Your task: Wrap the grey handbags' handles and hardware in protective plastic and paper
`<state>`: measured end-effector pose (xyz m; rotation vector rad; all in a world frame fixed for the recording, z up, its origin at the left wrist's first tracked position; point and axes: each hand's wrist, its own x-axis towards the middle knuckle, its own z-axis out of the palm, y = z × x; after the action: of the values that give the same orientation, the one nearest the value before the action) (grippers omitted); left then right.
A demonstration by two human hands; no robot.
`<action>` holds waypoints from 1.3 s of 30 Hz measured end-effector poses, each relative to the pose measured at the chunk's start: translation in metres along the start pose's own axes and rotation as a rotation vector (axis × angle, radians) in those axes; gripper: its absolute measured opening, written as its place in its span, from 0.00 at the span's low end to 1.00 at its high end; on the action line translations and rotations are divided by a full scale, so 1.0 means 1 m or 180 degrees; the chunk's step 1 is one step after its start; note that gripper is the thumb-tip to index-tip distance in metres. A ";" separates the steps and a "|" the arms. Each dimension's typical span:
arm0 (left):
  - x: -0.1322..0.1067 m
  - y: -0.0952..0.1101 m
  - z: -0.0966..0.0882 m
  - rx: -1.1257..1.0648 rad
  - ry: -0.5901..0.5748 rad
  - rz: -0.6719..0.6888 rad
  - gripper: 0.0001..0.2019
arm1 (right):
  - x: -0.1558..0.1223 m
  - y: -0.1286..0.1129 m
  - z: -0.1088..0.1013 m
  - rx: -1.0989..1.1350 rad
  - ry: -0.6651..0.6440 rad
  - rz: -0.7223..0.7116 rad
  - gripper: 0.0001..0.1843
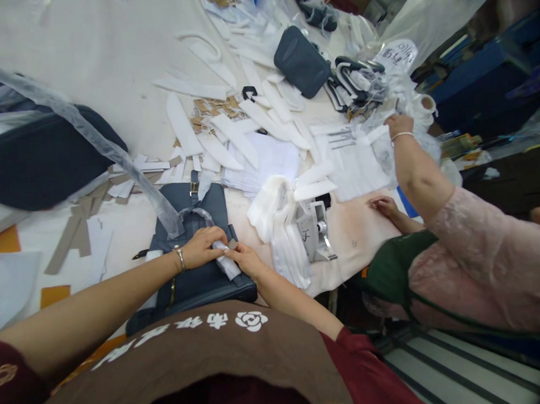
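A dark navy bag [197,285] lies before me at the table's front edge, with a buckled strap end [195,188] at its top. Across the bag runs a strap wrapped in thin white film [228,267]. My left hand [204,247] is closed over that strap, fingers curled down on it. Close beside it, my right hand [250,261] pinches at the wrapping, thumb and forefinger together at a small grey-beige piece [232,244]. A long film-covered strap [111,151] stretches from the bag to the upper left.
A tape dispenser [316,231] and a white foam roll [275,211] stand to the right. White foam strips [229,140] and brown tags are scattered beyond. Another navy bag [33,155] lies left. A co-worker's arm [416,162] reaches over the table at right.
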<state>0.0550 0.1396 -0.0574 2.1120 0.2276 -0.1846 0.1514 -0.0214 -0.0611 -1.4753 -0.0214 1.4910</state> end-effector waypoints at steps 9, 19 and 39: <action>-0.006 0.001 0.004 0.0182 0.0128 0.0143 0.14 | 0.008 -0.001 0.002 0.0529 -0.0031 0.0220 0.15; -0.038 0.052 0.023 -0.0257 0.1707 -0.2261 0.29 | 0.005 -0.017 0.008 0.0583 -0.0020 0.0092 0.18; -0.021 0.081 0.050 -0.3311 0.2117 -0.3098 0.07 | -0.010 -0.024 0.018 -0.0765 0.0655 -0.0301 0.08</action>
<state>0.0515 0.0533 -0.0117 0.8243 1.4020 0.0848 0.1499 -0.0048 -0.0341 -1.7903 -0.1486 1.2884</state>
